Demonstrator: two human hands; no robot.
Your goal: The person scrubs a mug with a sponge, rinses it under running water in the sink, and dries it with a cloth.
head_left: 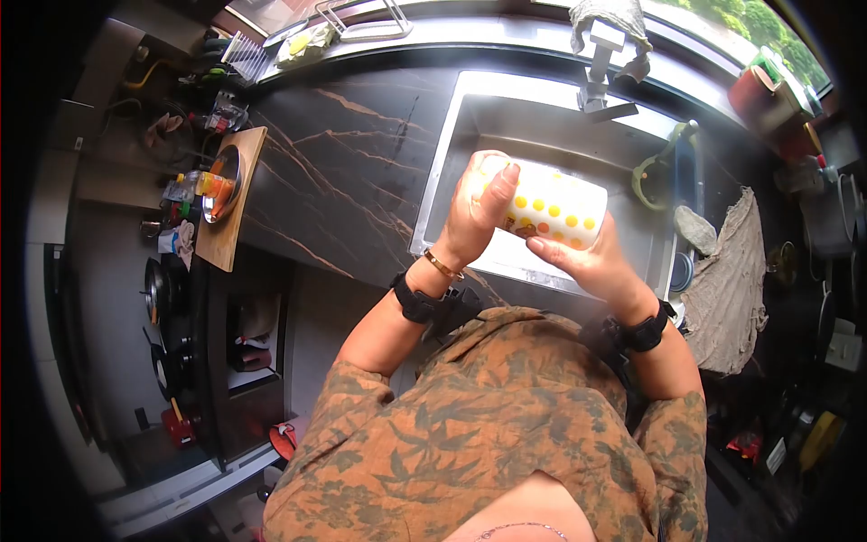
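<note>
Over the sink [551,149], a white cylindrical container with yellow dots [557,210] lies tilted on its side between my two hands. My left hand [476,212] wraps the container's left end, thumb on top. From below and to the right, my right hand [591,262] grips its other end, with the thumb along the lower side. Whether the container has an opening or a lid cannot be made out, as my left hand covers that end. Behind it stands the tap [598,77], with a grey cloth [610,20] draped over it.
A green strainer [652,181] sits at the sink's right side. Beside the sink lie a pale stone-like object [694,229] and a beige cloth [730,289]. Leftward on the dark counter [339,172] are a wooden board [231,242] and a metal pan [233,167].
</note>
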